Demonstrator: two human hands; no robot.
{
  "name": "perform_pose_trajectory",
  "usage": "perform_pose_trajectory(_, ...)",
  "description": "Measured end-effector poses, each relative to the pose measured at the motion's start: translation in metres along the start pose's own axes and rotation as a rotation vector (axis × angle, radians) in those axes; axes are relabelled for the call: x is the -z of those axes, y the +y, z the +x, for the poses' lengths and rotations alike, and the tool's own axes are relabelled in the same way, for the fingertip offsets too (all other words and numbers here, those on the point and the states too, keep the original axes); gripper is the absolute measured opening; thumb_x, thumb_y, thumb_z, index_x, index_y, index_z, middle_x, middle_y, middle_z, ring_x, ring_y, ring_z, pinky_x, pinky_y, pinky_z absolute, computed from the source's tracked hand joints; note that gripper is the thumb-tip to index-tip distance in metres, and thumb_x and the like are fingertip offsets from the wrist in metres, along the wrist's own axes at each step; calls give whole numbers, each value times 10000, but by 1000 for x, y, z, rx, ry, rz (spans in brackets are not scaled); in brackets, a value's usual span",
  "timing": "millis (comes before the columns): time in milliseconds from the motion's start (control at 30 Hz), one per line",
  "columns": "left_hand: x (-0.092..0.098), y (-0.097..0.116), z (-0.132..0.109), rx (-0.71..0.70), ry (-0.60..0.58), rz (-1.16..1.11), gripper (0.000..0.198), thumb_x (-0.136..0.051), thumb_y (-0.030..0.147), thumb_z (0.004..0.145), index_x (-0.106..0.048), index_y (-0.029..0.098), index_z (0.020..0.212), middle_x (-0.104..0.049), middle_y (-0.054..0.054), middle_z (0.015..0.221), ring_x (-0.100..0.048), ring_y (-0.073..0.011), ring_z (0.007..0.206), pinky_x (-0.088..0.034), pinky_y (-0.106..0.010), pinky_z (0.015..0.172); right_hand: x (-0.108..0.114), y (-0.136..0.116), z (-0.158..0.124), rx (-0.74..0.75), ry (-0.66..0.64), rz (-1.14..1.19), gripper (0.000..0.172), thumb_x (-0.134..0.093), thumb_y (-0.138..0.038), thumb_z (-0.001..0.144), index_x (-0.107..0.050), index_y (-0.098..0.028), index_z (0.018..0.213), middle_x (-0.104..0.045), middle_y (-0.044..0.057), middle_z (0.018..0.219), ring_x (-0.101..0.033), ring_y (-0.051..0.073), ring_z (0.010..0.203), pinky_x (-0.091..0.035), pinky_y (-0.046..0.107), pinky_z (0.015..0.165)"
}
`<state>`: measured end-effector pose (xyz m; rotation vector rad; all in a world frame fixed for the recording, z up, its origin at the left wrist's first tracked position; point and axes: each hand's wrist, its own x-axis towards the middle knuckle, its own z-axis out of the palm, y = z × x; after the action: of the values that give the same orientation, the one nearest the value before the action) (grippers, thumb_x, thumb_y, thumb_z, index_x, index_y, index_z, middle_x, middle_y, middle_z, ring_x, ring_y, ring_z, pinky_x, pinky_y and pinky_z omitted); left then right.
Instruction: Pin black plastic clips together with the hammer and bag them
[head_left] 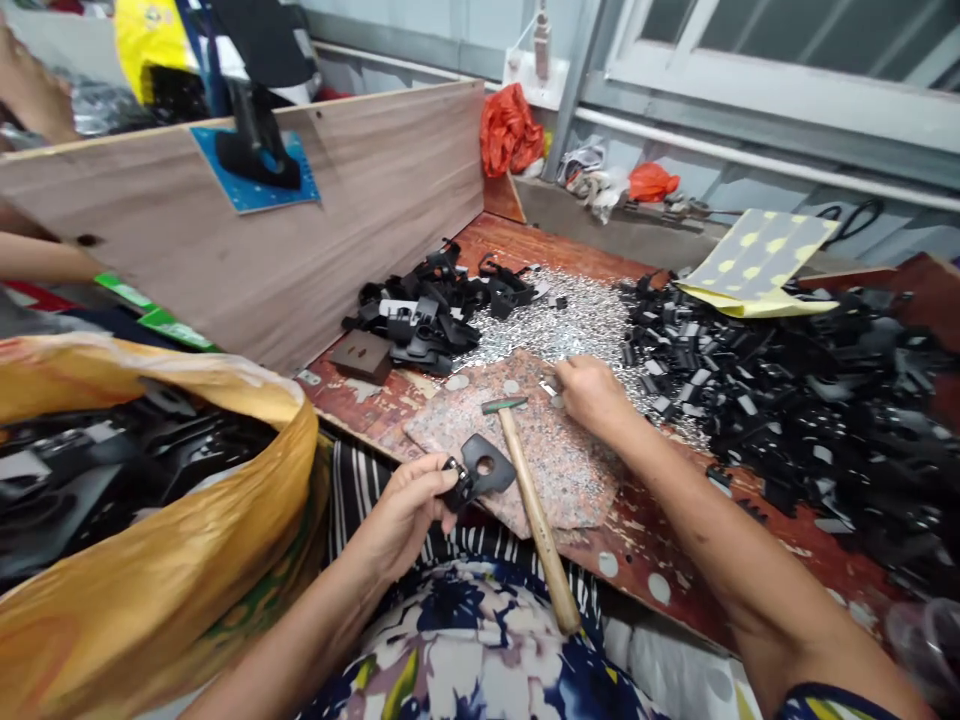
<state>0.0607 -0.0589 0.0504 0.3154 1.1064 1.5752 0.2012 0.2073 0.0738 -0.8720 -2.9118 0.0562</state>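
Observation:
My left hand (420,492) grips a black plastic part (487,465) with a round hole, held above the near edge of a speckled stone slab (577,480). Across the slab lies a hammer (534,500), its head by the slab's middle and its wooden handle pointing toward me. My right hand (592,393) is closed at the slab's far edge, beside a heap of small silvery metal pieces (577,315). What its fingers hold, if anything, is too small to make out.
Black parts are heaped at the back left (427,325) and right (810,400), near a brown block (361,358). A wooden partition (375,190) and a yellow sack (285,470) stand left. Another person's arm (45,258) shows beyond the partition.

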Motion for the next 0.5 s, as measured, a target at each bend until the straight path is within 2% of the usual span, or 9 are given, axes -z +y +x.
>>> perform_pose_trajectory(67, 0, 2, 1, -24, 4, -79, 263, -803, 369, 717, -739, 121, 778, -640, -41, 724, -530, -114, 567, -471, -195, 415, 8, -8, -14, -11, 55, 104, 203, -539, -85, 873, -711, -143, 963, -728, 122, 938, -661, 237, 879, -479, 351, 809)
perform_pose_trajectory(133, 0, 3, 3, -36, 30, -133, 299, -792, 418, 736, -742, 124, 765, -656, -52, 725, -552, -126, 565, -478, -204, 403, 16, -27, -35, 15, 147, 374, 153, -584, -170, 903, -729, -194, 947, -752, 57, 909, -685, 200, 821, -519, 338, 778)
perform_pose_trajectory(233, -3, 2, 8, -51, 51, -138, 320, -800, 433, 758, -731, 124, 717, -638, -41, 699, -511, -103, 528, -440, -184, 368, 22, -69, -64, 170, 293, 805, 85, -675, -229, 901, -753, -259, 900, -779, 3, 917, -714, 185, 862, -539, 392, 893)
perform_pose_trajectory(300, -7, 0, 10, -51, 57, -132, 306, -826, 408, 749, -723, 124, 705, -621, -26, 690, -486, -89, 517, -419, -173, 356, 20, -95, -75, 256, 343, 868, 103, -693, -217, 904, -765, -290, 907, -787, -11, 926, -714, 189, 897, -491, 459, 1005)
perform_pose_trajectory(367, -10, -2, 11, -40, 70, -152, 298, -856, 395, 727, -716, 132, 708, -613, -12, 683, -490, -87, 519, -429, -173, 360, 15, -113, -77, 267, 364, 847, 127, -686, -227, 919, -771, -319, 937, -788, -15, 942, -705, 202, 930, -416, 527, 1089)
perform_pose_trajectory(500, -14, -3, 8, -23, 55, -199, 324, -884, 409, 698, -705, 140, 722, -602, 2, 666, -516, -96, 528, -468, -185, 373, 7, -124, -73, 215, 373, 774, 120, -656, -264, 945, -757, -324, 916, -777, -20, 907, -684, 215, 943, -288, 590, 1171)
